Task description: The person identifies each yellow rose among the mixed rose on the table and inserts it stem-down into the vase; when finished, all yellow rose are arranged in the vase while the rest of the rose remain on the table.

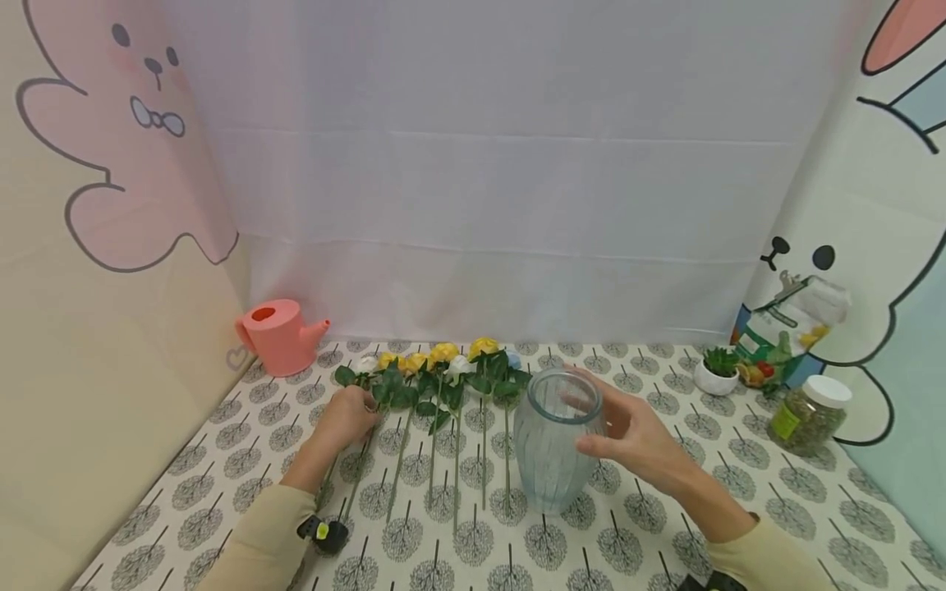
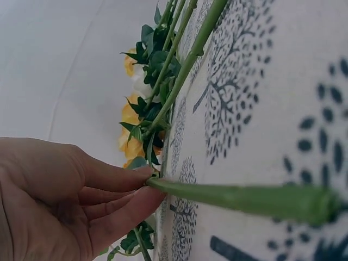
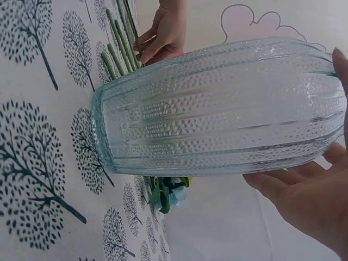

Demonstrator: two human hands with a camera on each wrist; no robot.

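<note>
My left hand [image 1: 346, 420] pinches the green stem [image 2: 239, 200] of a flower between thumb and fingers, at the left end of a row of flowers. That flower's head is hard to single out; a white bloom [image 1: 365, 364] lies just beyond the hand. Yellow roses [image 1: 444, 352], another white bloom [image 1: 460, 366] and a blue one [image 1: 513, 359] lie in the row, stems toward me. To their right stands a ribbed clear glass vase [image 1: 550, 451], upright on the cloth. My right hand [image 1: 639, 435] holds it near the rim, thumb in front and fingers behind.
A pink watering can [image 1: 281, 338] stands at the back left. At the right are a small potted succulent [image 1: 716, 373], a printed bag [image 1: 787, 328] and a white-lidded jar [image 1: 809, 414]. Fabric walls border the tree-patterned tablecloth [image 1: 473, 566].
</note>
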